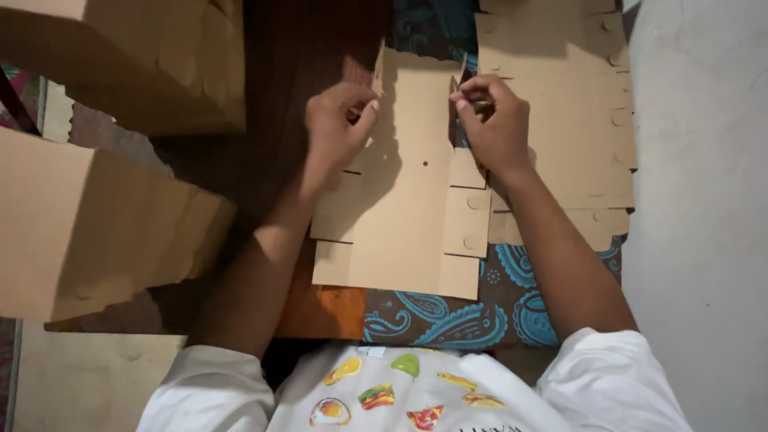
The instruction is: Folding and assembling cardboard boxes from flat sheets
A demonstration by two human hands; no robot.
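A flat brown die-cut cardboard box blank (412, 208) lies in front of me on a patterned cloth. My left hand (340, 124) pinches the blank's upper left flap, which is bent upward. My right hand (496, 124) grips the upper right flap and folds it up too. Both hands sit at the far end of the blank, one on each side. The blank's side tabs with round cut-outs lie flat near my right forearm.
A stack of flat cardboard blanks (568, 120) lies at the right of my hands. Folded brown boxes (88, 224) stand at the left, another box (152, 56) behind them. The blue and orange paisley cloth (480, 312) covers the floor; grey bare floor (704, 200) lies right.
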